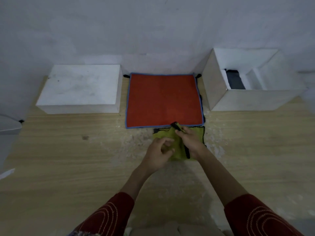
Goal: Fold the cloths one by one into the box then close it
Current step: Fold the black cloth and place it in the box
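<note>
- Head view: your right hand pinches the black-trimmed hem of the yellow-green cloth at its far side. Your left hand has its fingers curled over the cloth's left part, and I cannot tell whether any fabric is caught between them.
- The yellow-green cloth lies part-folded on the table, just in front of the red cloth and meeting its near edge. The open box stands well to the right, with a dark cloth already inside.
- Dragging the yellow-green cloth while it lies against the red cloth's hem could pull the red one askew, along with whatever sits beneath it.
- If your left hand is not truly gripping, the soft fold will probably slump open or skew as soon as your right hand lifts.
- The free space in the box looks narrow between its inner white walls. A fold left too wide would likely bunch on the rim or ride up, and the box might then not close.
- Your hands cover much of the yellow-green cloth, so the number of folds cannot be read.
- Under the red cloth only dark slivers show along its right edge, so you cannot count those layers.
- The box's near wall hides most of its floor.
- The white block on the left is presumably the lid, but that is unconfirmed, and the picture is dim and soft.
</note>
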